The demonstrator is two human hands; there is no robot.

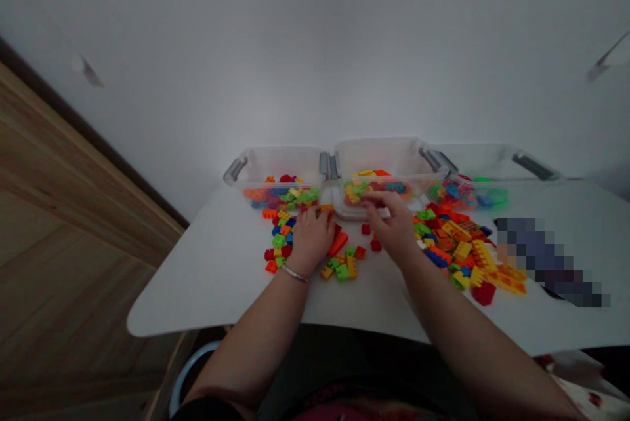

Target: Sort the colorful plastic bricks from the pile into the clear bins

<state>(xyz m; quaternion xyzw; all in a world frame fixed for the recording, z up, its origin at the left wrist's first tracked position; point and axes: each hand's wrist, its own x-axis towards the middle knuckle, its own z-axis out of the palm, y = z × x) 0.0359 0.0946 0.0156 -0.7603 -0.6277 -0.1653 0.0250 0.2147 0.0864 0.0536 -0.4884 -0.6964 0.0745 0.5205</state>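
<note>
At the far left, a wood-grain panel (63,211) runs beside a smooth white table (207,277) with a rounded corner, and a brick nudged that way could slide over the edge and drop out of view. Along the back stand three clear plastic bins with grey latch clips, each holding a jumble of colours. The left bin (275,162) has a loose spill of glossy, studded plastic bricks (278,240) in front of it, and the left hand (311,239) rests on or just among them below a thin silver bangle (295,273). Its fingers curl downward, partly closed, but whether they grip a brick is hidden. A long orange brick (338,244) lies just beside that hand, where a careless wrist could sweep it aside. The right hand (391,227) reaches toward the front rim of the middle bin (378,159), fingers loosely together and angled forward; I cannot tell whether they hold anything. The thin-walled bin is light, so a knuckle catching its rim could shift it or jolt bricks out. Studs can also snag, letting one pinch drag neighbours along. Further right, a larger heap of chunky bricks (462,250) sits before the right bin (492,162), and a dark blurred object (546,263) lies past it, too obscured to identify.
</note>
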